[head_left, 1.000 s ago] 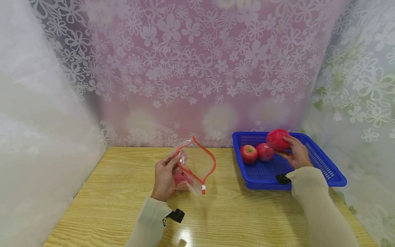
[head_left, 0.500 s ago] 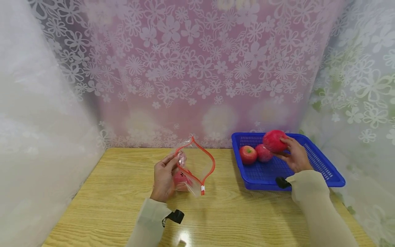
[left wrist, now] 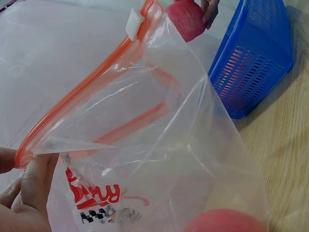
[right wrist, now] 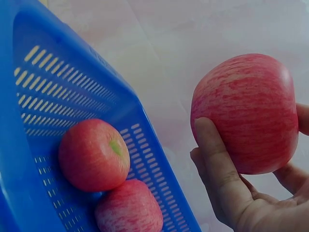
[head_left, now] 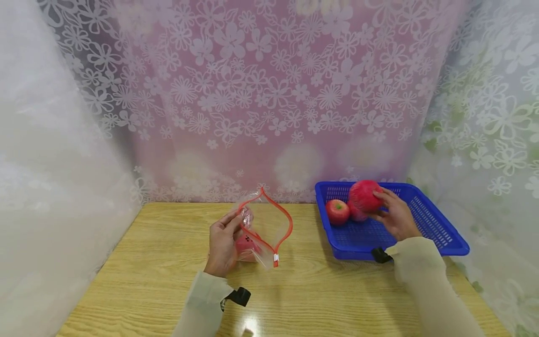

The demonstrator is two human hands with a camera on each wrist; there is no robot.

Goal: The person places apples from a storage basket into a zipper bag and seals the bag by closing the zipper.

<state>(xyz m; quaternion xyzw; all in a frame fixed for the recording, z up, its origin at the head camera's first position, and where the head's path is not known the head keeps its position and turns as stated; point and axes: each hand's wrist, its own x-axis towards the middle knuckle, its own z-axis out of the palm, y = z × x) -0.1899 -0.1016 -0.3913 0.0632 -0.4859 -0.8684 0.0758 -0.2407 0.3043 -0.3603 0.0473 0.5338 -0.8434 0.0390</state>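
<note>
Backdrop: floral lace curtains (head_left: 269, 93) hang behind and to both sides of a wooden desk (head_left: 320, 290).
Left hand: the left hand (head_left: 222, 243) pinches one lip of a clear zip bag (head_left: 263, 229) between thumb and fingers (left wrist: 36, 179), holding its mouth spread.
Bag: it stands on the desk with its orange zip rim (left wrist: 91, 84) uppermost; the mouth faces up and toward the basket side, and the long axis of the opening runs from the pinched corner to the white slider (left wrist: 135, 22). One red apple (left wrist: 224, 222) already lies at its bottom.
Held apple: the right hand (head_left: 396, 217) grasps a red apple (right wrist: 246, 111) with curled fingers (right wrist: 219, 169), raised above the blue basket (head_left: 438, 224), well apart from the bag. It is nearly round, with no clear long axis; which way its stem points cannot be told.
Basket: two more apples (right wrist: 94, 154) lie touching in its left part.
Doing it well, as a judgement: keep the lip lifted and the mouth wide, bring the apple over the widest part of the opening, and lower it in gently rather than dropping it on the fruit below.
</note>
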